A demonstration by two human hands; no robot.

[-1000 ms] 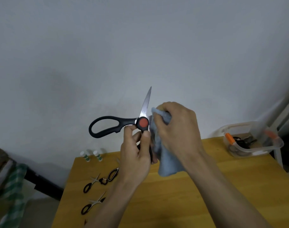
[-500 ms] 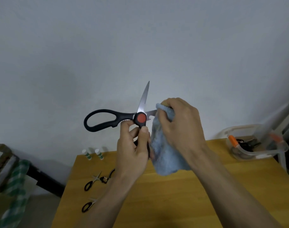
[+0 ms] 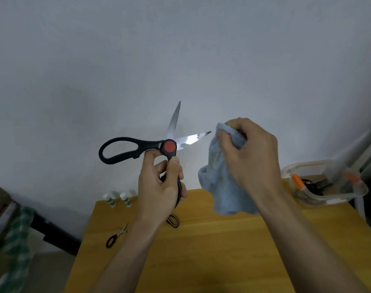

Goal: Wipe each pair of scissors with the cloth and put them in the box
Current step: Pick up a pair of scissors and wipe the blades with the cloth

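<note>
Scissors held open in mid-air, cloth just off the blade

Scissors are up in front of the wall, above the worktop. They're spread wide: one blade points up and a bit right, the other runs out to the right with its tip just short of the cloth, not touching. One black handle loop sticks out left, the other drops down into the left hand, whose fingers curl round it, thumb up near the red pivot. The right hand has its fingers bunched round the top of the pale blue cloth, the rest hanging down.

Worktop is orange-yellow wood against a plain grey-white wall. A clear box sits at its far right corner with dark scissors and something orange inside. Small scissors lie at left, two little white bottles at the back edge. Steel blades are shiny, one serrated.
</note>
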